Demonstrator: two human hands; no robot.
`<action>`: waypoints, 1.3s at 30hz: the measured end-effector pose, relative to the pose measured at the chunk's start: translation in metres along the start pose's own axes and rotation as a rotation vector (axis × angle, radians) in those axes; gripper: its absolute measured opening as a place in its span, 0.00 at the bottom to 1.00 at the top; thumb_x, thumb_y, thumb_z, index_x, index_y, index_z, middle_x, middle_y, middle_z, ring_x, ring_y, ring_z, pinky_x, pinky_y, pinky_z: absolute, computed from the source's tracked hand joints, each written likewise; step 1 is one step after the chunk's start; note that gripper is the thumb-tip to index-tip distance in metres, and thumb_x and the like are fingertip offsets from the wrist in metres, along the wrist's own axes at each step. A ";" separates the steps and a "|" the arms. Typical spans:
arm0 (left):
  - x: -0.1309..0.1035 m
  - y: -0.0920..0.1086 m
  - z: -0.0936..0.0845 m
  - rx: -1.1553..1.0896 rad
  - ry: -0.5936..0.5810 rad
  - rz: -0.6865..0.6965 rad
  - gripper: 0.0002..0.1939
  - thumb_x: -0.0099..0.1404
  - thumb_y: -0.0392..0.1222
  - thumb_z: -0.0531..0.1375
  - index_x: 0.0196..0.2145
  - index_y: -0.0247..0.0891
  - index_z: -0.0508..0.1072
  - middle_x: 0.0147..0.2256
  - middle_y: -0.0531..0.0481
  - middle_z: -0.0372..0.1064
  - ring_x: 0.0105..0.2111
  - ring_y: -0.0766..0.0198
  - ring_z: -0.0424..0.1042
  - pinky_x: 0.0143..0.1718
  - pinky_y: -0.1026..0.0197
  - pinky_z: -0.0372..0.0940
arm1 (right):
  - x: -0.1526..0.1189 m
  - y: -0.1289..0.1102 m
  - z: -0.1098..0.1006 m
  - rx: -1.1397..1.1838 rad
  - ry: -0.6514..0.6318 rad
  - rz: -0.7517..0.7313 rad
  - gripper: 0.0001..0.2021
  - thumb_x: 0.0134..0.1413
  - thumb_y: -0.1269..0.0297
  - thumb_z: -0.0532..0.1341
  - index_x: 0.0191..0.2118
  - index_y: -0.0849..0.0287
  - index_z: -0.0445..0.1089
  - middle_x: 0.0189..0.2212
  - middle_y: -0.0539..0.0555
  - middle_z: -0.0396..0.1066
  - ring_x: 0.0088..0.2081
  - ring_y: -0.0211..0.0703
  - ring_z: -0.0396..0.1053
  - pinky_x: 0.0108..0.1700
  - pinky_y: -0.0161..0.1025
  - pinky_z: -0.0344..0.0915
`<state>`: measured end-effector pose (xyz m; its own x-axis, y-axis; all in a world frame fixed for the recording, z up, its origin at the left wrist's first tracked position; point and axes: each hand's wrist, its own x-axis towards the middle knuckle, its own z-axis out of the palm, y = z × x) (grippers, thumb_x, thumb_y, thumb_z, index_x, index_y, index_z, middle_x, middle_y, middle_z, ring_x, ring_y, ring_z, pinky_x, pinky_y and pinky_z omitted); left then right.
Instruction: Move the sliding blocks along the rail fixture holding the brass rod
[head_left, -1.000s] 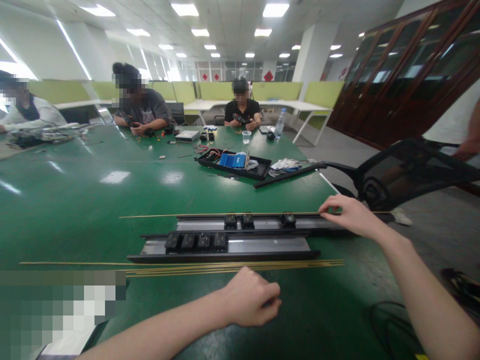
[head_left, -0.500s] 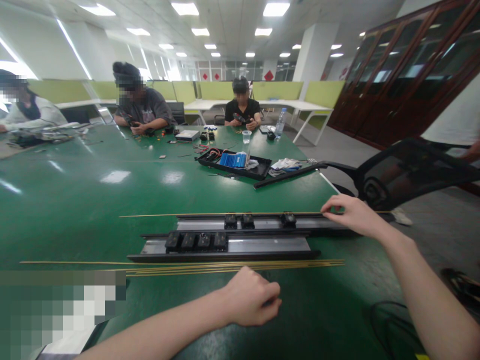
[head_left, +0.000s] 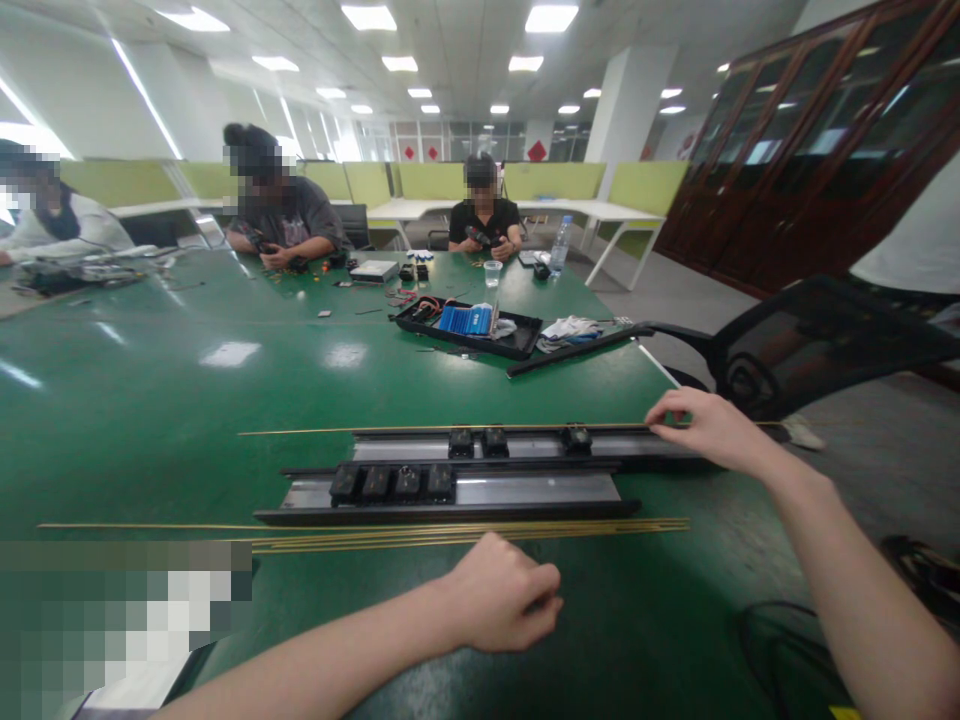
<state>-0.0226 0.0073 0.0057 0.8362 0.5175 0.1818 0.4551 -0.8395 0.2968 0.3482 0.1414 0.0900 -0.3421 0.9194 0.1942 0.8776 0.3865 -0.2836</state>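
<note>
My right hand (head_left: 694, 425) pinches a thin brass-coloured rod (head_left: 300, 431), which lies along the back edge of the far rail. This black-edged metal rail (head_left: 525, 447) carries 3 small black blocks (head_left: 495, 441). In front of it is a second, shorter rail (head_left: 536, 490) with several black blocks (head_left: 407, 482) side by side on its left half. My left hand (head_left: 506, 592) is curled into a loose fist on the table, with nothing visible in it. Just beyond its knuckles, several more thin brass rods (head_left: 420, 535) lie parallel to the near rail.
Across the green table (head_left: 187, 400) is a black tray (head_left: 517, 345) with a blue item, beside gloves (head_left: 574, 330) and a black strip (head_left: 570, 353). A mesh chair (head_left: 817, 350) stands at the right edge. A cable (head_left: 772, 640) lies lower right. Several people sit farther back.
Both my hands, the rods and the rails stay practically where they were. At the right edge, a person behind the chair has shifted and their arm no longer shows there.
</note>
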 end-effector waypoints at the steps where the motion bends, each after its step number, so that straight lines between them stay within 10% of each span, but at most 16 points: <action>1: 0.000 0.000 0.000 0.001 0.001 -0.002 0.11 0.68 0.43 0.58 0.29 0.40 0.65 0.23 0.54 0.72 0.21 0.65 0.71 0.21 0.61 0.46 | 0.000 0.000 0.000 0.000 0.000 0.000 0.10 0.55 0.57 0.62 0.34 0.54 0.79 0.37 0.57 0.77 0.39 0.50 0.71 0.44 0.48 0.67; 39: -0.002 -0.002 0.003 -0.008 0.014 -0.006 0.11 0.68 0.44 0.58 0.29 0.40 0.64 0.23 0.56 0.73 0.21 0.66 0.70 0.21 0.60 0.42 | -0.003 0.008 -0.005 -0.019 -0.024 0.127 0.11 0.50 0.54 0.61 0.32 0.53 0.78 0.33 0.53 0.76 0.35 0.46 0.69 0.40 0.43 0.64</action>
<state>-0.0241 0.0079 0.0023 0.8292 0.5245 0.1933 0.4571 -0.8353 0.3055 0.3584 0.1416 0.0917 -0.2352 0.9625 0.1349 0.9207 0.2651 -0.2864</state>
